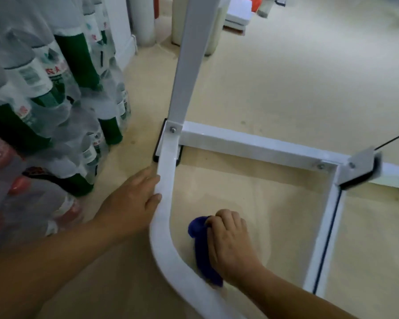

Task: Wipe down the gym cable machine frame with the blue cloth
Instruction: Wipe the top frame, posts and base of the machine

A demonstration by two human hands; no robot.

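Beige flooring (286, 88) lay beneath the frame (165, 203): your left hand (134, 201) braced the curved tube, your right hand (230, 242) clenched the blue cloth (202, 249) against its inner side, where the bunched cloth risked skipping the bend.

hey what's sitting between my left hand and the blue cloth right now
In the head view, only the curved white frame tube runs between them: the left hand rests on its outer side, and the right hand presses the blue cloth against its inner side.

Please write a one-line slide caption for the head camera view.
Right hand presses blue cloth against the white frame's curved tube; left hand steadies it.
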